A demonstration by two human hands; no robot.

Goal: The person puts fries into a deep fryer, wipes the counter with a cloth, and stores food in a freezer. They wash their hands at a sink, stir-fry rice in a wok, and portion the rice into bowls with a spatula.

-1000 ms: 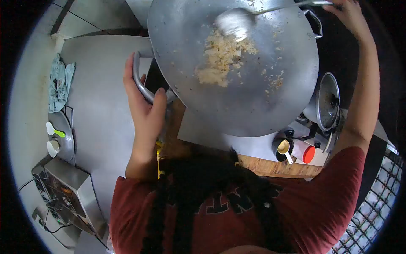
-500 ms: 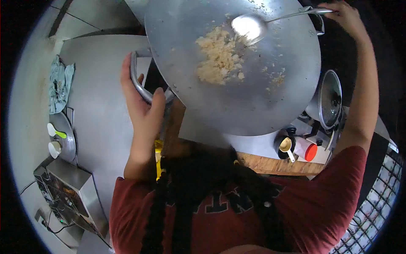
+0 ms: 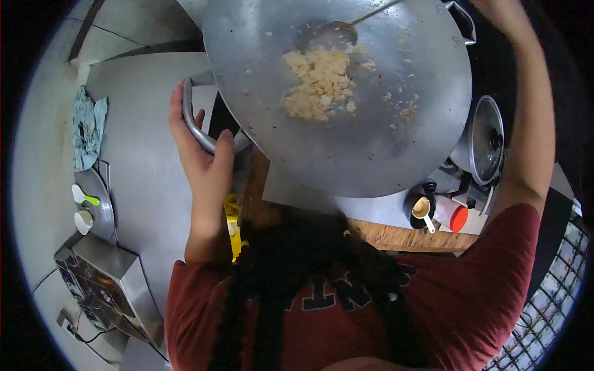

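My left hand (image 3: pixel 203 145) is wrapped round the left metal handle (image 3: pixel 193 120) of a large wok (image 3: pixel 383 161). A heap of rice (image 3: pixel 318 83) lies in the middle of the wok, with scattered grains to its right. The bowl of a metal ladle (image 3: pixel 337 34) rests at the upper edge of the heap, and its shaft runs up to the right, out of frame. At the top right edge, my right hand (image 3: pixel 500 12) is only partly in view; its fingers and what they hold are cut off.
A lidded pot (image 3: pixel 486 141) stands right of the wok. Below it are a dark cup with a measuring scoop (image 3: pixel 422 208) and a red-lidded jar (image 3: pixel 458 219). At the left are a cloth (image 3: pixel 88 127), a round lid with a green-handled spoon (image 3: pixel 86 196) and a metal appliance (image 3: pixel 111 275).
The ladle has swung left and down to the top of the rice. My right hand has moved up, partly out of view. The wok and my left hand have shifted slightly left.
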